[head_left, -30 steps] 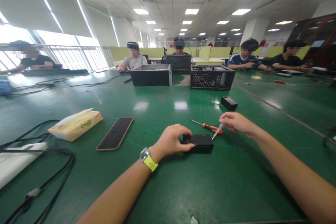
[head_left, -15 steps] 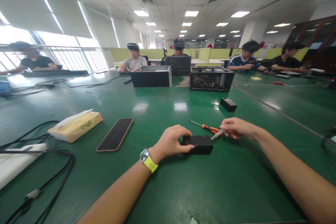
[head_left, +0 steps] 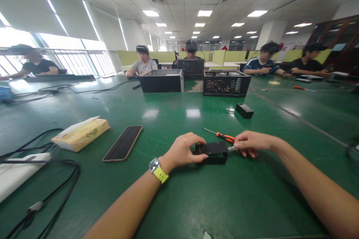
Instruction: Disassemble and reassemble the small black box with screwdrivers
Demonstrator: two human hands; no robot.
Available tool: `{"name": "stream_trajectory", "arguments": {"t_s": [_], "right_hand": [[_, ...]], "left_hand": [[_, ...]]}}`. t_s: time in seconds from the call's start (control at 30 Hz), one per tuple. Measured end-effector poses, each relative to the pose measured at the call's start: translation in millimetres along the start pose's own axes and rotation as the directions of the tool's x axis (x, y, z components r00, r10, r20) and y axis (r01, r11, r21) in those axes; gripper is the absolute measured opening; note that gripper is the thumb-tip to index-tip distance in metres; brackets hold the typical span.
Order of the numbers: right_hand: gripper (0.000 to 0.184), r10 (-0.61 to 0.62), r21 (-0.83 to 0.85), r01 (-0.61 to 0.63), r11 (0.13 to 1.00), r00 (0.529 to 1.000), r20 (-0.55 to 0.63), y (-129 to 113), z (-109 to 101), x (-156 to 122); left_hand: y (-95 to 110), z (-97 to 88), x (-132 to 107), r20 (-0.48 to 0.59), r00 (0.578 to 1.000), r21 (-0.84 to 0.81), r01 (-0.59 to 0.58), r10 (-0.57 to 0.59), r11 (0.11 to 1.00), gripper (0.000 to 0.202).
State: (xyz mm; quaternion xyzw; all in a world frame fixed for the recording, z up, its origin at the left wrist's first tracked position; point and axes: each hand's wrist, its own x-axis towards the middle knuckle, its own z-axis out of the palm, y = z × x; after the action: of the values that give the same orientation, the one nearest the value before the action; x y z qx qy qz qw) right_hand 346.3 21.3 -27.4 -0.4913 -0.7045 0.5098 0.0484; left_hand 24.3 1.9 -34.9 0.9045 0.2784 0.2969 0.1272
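My left hand [head_left: 182,150] grips the left end of a small black box [head_left: 215,160] between thumb and fingers, holding it on the table. The box's flat black lid [head_left: 215,147] is tilted up at its right side, leaving a dark gap beneath. In my right hand [head_left: 252,142] is a slim, clear-handled tool, seemingly a small screwdriver [head_left: 232,148], pinched between thumb and fingers. Its tip meets the lid's raised right end. Just behind lies an orange and black screwdriver [head_left: 223,136], partly beside my right fingers. A second small black box [head_left: 244,111] sits farther back.
A phone [head_left: 123,143], a yellow tissue pack [head_left: 81,134], black cables and a white power strip [head_left: 22,173] lie to the left. Two computer cases [head_left: 162,82] stand across the green table [head_left: 174,201]. Several people sit around its far side.
The box's lid has risen at its right side, opening a gap. My right hand has lowered slightly, and its tool now lies flatter against the lid's end. My left hand has stayed put.
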Motion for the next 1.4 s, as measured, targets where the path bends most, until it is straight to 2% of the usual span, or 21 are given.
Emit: {"name": "stream_trajectory", "arguments": {"t_s": [0.33,0.53,0.63,0.7,0.77,0.8,0.9,0.93,0.97,1.0,1.07,1.13,1.2,1.27,1.33,1.4], "right_hand": [[0.052,-0.019,-0.013,0.019,1.000,1.000,-0.011,1,2,4],[0.047,-0.079,-0.039,0.076,0.996,0.991,-0.104,-7,0,-3],[0.044,-0.076,-0.024,0.074,0.997,0.992,-0.104,-6,-7,-9],[0.040,-0.105,0.005,0.107,0.994,0.983,-0.149,-3,-13,-13],[0.035,-0.172,0.102,0.209,0.973,0.943,-0.286,-2,-17,-15],[0.033,-0.205,0.176,0.290,0.941,0.900,-0.384,-2,-18,-16],[0.035,-0.241,0.344,0.575,0.742,0.708,-0.664,-10,-15,-14],[0.037,-0.242,0.358,0.645,0.675,0.652,-0.718,-14,-13,-14],[0.039,-0.246,0.361,0.688,0.630,0.617,-0.747,-18,-11,-13],[0.039,-0.252,0.361,0.706,0.609,0.604,-0.756,-22,-8,-13],[0.035,-0.266,0.365,0.680,0.636,0.637,-0.724,-30,-1,-13],[0.031,-0.276,0.323,0.603,0.730,0.691,-0.668,-35,7,-13],[0.031,-0.310,0.168,0.498,0.851,0.734,-0.605,-39,17,-11],[0.038,-0.366,-0.083,0.376,0.923,0.789,-0.494,-43,29,-8],[0.057,-0.395,-0.302,0.295,0.906,0.847,-0.355,-46,40,-3],[0.064,-0.398,-0.429,0.263,0.864,0.879,-0.264,-49,50,2]], "left_hand": [[4,-1.5,1,-0.047,0.999,-0.031,-0.001,0.000,1.000,0.033],[2,-0.6,1,-0.024,1.000,-0.027,-0.016,0.016,1.000,0.034],[1,0.6,1,-0.018,1.000,-0.025,-0.014,0.013,1.000,0.034],[1,0.6,1,-0.017,1.000,-0.015,-0.015,0.015,1.000,0.034],[2,-0.5,1,-0.006,1.000,0.000,-0.021,0.021,1.000,0.034],[2,-1.3,1,0.001,1.000,0.007,-0.024,0.024,1.000,0.034],[3,-3.5,1,0.013,1.000,0.019,-0.020,0.020,1.000,0.036],[3,-3.9,0,0.015,1.000,0.021,-0.016,0.016,1.000,0.037],[3,-4.2,0,0.017,1.000,0.022,-0.012,0.012,1.000,0.037],[3,-4.4,0,0.021,1.000,0.023,-0.008,0.007,1.000,0.038],[2,-4.4,0,0.030,1.000,0.021,0.000,-0.001,1.000,0.039],[1,-4.4,1,0.043,0.999,0.027,0.007,-0.008,1.000,0.041],[2,-4.4,1,0.058,0.998,0.042,0.016,-0.019,0.999,0.044],[2,-4.2,1,0.062,0.998,0.060,0.026,-0.030,0.998,0.047],[2,-3.7,2,0.061,0.997,0.065,0.032,-0.036,0.997,0.047],[3,-3.1,2,0.064,0.997,0.060,0.037,-0.041,0.997,0.042]]}}
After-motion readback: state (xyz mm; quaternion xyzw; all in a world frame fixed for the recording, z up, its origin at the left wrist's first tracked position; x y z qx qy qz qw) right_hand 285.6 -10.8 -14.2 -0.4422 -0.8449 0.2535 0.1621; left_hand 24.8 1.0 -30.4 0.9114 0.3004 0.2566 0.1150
